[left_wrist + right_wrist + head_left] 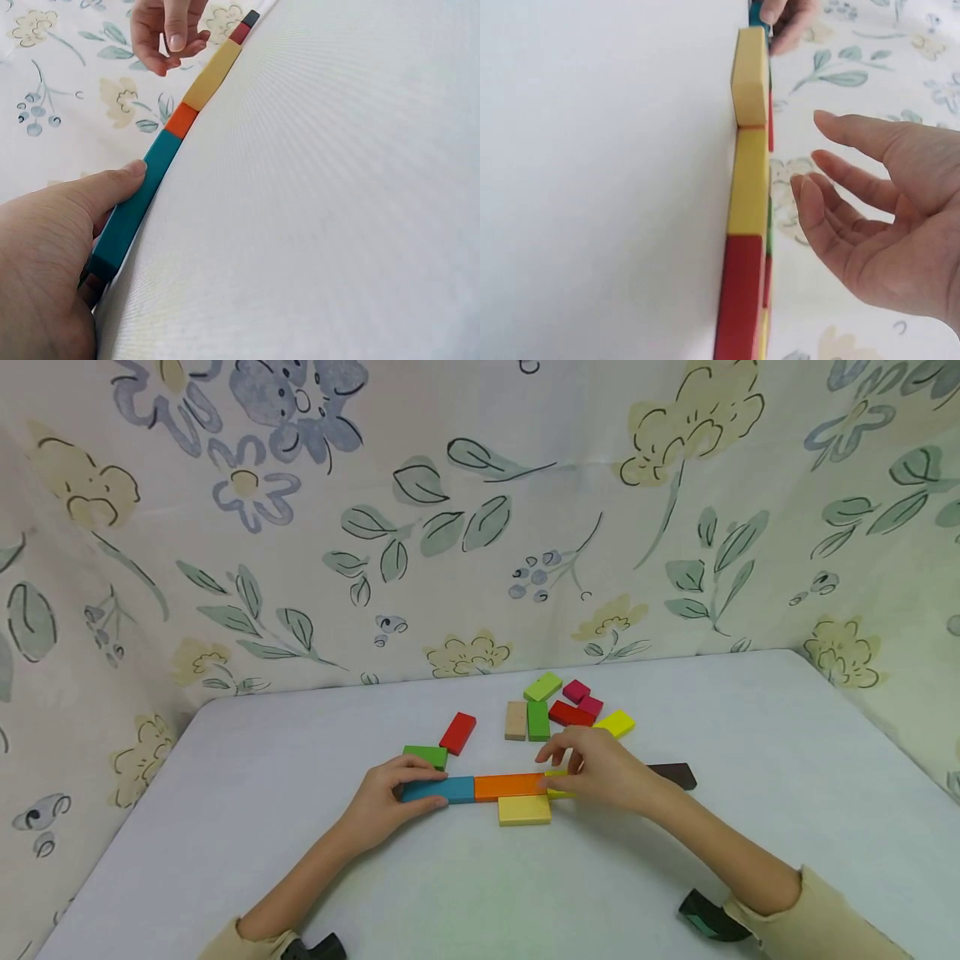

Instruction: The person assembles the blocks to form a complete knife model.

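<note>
My left hand (375, 806) grips the left end of a blue block (457, 790), thumb on the near side and fingers on the far side. An orange block (510, 787) lies end to end with it. Beyond that comes a yellow block (748, 180), then a red block (740, 292), which my right hand hides in the head view. A pale yellow block (524, 812) sits against the orange one's near side. Above the yellow block hovers my right hand (603, 768), fingers loosely bent, holding nothing. At the row's right end shows a dark brown block (675, 775).
Behind the row lie a green block (426, 755), a red block (458, 733), a beige block (516, 721) and a cluster of green, red, pink and yellow blocks. All are on a white table (300, 727); floral cloth (480, 577) hangs behind it.
</note>
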`<state>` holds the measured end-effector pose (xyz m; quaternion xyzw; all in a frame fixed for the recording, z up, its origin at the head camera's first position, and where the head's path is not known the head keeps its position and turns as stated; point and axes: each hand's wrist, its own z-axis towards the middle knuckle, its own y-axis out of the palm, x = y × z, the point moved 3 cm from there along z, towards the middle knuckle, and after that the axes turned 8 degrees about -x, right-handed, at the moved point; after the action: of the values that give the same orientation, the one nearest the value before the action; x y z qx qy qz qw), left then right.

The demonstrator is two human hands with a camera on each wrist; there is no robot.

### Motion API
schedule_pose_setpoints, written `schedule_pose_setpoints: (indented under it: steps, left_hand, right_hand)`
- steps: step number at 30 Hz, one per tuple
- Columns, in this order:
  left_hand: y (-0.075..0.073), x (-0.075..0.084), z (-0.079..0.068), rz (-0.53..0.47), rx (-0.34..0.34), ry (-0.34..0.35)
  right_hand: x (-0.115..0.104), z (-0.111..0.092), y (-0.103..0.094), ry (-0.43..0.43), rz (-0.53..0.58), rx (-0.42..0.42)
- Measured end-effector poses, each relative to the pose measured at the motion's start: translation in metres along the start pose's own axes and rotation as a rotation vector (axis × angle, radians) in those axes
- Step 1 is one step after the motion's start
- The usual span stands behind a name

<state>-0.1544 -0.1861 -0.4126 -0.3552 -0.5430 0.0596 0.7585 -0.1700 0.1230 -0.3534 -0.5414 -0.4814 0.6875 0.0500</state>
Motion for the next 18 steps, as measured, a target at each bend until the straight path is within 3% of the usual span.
schedule_pose_setpoints:
  steps: [6,18]
  left_hand:
    - [0.0,0.001,0.0,-0.003,0.002,0.006]
    - [0.0,0.0,0.0,-0.011,-0.008,-0.006]
  right_hand:
    - [0.007,0.006,-0.02,0.007,-0.027,0.062]
    - [0.034,0.026,-0.039,0.154,-0.052,0.11]
